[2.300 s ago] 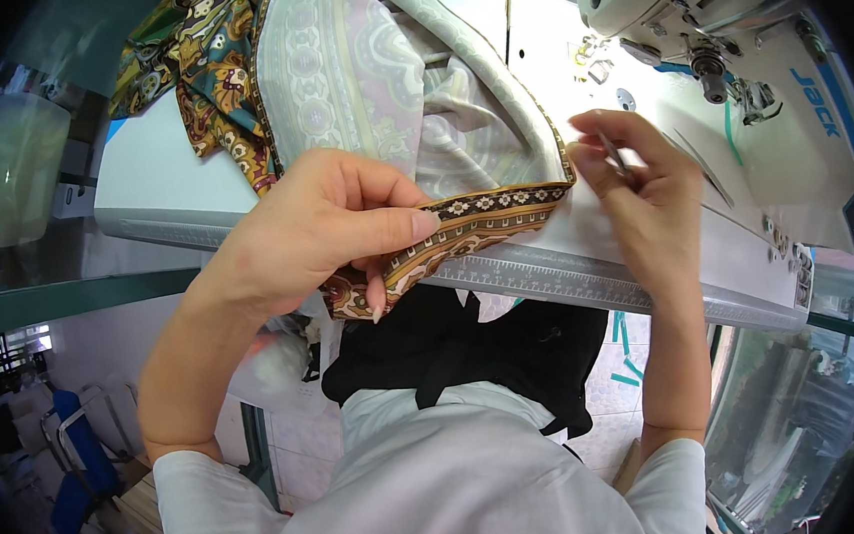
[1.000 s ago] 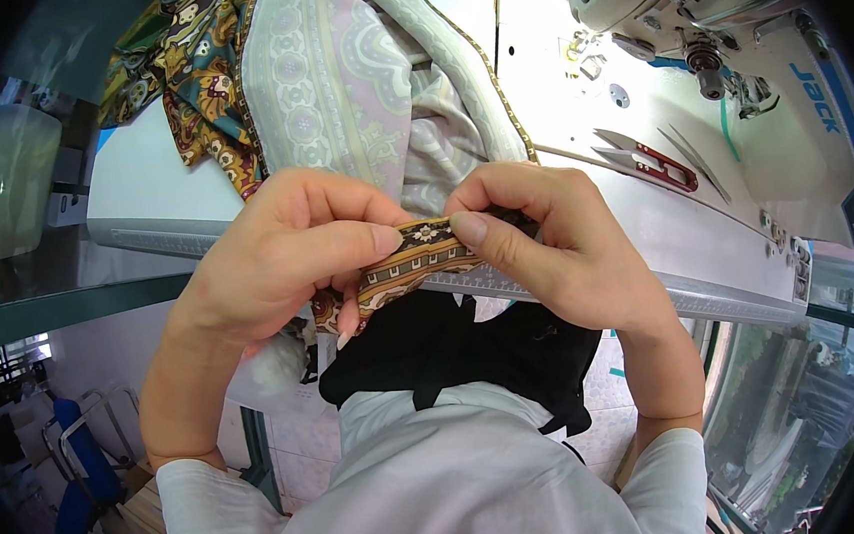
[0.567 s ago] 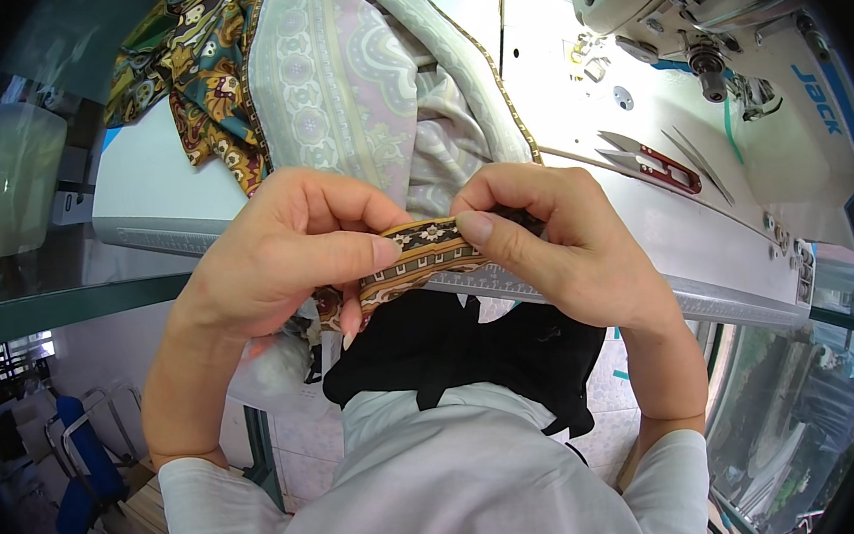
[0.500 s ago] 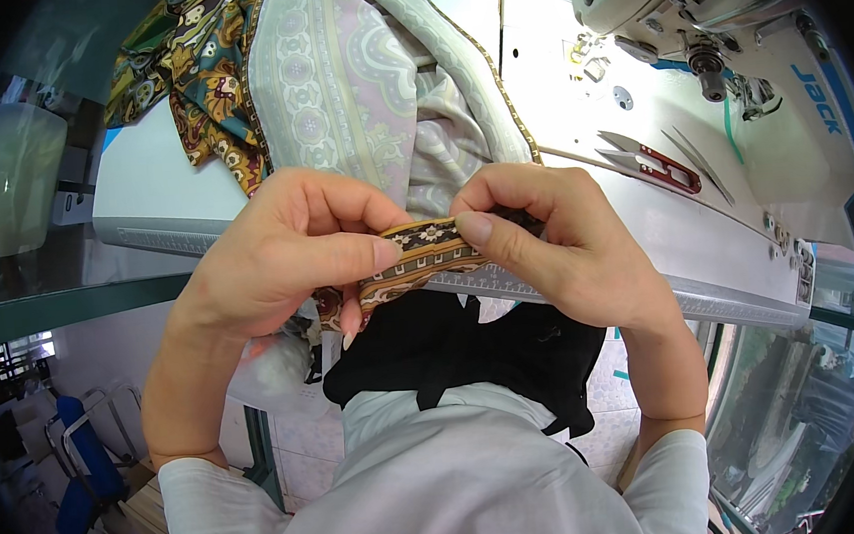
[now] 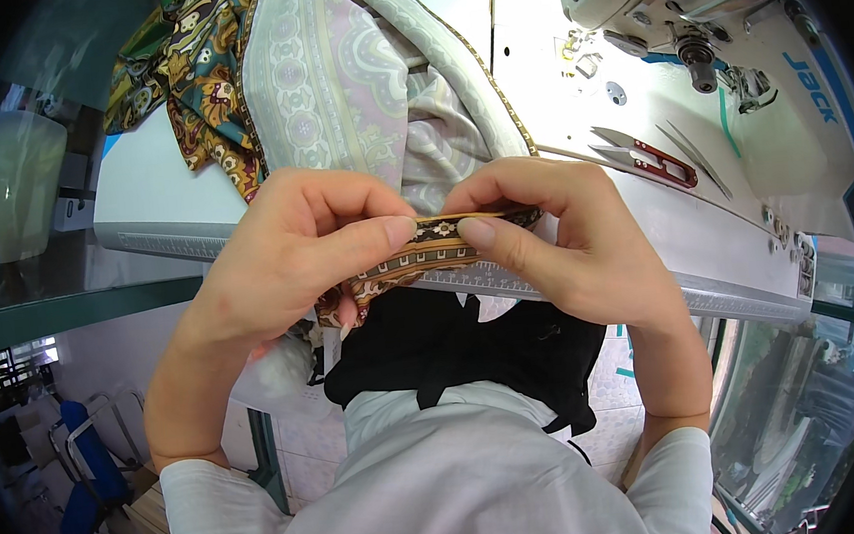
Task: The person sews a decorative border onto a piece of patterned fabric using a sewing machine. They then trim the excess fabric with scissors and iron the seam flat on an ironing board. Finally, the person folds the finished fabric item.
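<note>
My left hand [image 5: 306,256] and my right hand [image 5: 566,246] both pinch a patterned brown, gold and black border strip [image 5: 426,257] at the table's front edge, their thumbs on its top, close together. The fingertips behind the strip are partly hidden. Beyond them the cloth [image 5: 317,85] lies with its pale underside up and a narrow dark piped edge. A bunched part in teal and mustard print [image 5: 214,103] lies at its left. Red-handled thread snips [image 5: 662,170] and metal tweezers [image 5: 705,163] rest on the table right of my right hand.
A sewing machine [image 5: 657,8] stands at the back right on the white table [image 5: 140,184], which has a ruler along its front edge [image 5: 730,298]. A translucent container [image 5: 14,179] is at the far left, a blue-padded trolley [image 5: 96,454] low at left. Black cloth [image 5: 464,354] covers my lap.
The snips that my right hand held earliest now lie on the table, and that hand has moved left onto the strip. My left thumb has since shifted slightly rightward, toward the right one.
</note>
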Available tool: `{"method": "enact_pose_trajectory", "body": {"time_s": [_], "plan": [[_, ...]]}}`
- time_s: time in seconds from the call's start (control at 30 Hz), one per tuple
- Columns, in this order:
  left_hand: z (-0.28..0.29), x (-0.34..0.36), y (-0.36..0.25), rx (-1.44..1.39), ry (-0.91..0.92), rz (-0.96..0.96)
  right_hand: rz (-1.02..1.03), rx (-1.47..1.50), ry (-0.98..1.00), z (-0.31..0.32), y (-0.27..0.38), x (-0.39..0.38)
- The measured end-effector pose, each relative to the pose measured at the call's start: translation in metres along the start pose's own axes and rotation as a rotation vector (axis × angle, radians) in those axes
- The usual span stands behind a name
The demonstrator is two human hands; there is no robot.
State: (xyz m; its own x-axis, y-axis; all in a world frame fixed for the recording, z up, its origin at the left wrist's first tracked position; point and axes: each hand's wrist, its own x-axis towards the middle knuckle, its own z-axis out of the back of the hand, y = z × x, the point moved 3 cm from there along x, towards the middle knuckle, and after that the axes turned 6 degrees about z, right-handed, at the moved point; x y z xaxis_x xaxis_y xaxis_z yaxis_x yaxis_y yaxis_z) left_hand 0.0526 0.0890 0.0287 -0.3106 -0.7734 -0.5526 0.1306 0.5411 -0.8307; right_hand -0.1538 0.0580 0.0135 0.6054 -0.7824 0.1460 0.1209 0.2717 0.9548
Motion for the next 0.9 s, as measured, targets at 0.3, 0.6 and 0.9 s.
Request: {"method": "enact_pose_trajectory", "body": {"time_s": [0.3,0.6,0.9], "plan": [[-0.003,-0.004,0.000,0.111,-0.026,-0.025,0.086,-0.088,-0.004,0.004,0.000,-0.003],[-0.011,-0.004,0.003,0.201,-0.040,-0.125,0.064,-0.077,-0.016,0.002,-0.002,-0.004],[-0.005,-0.006,0.007,0.103,-0.017,-0.115,0.068,-0.092,0.010,0.000,0.003,0.000]]}}
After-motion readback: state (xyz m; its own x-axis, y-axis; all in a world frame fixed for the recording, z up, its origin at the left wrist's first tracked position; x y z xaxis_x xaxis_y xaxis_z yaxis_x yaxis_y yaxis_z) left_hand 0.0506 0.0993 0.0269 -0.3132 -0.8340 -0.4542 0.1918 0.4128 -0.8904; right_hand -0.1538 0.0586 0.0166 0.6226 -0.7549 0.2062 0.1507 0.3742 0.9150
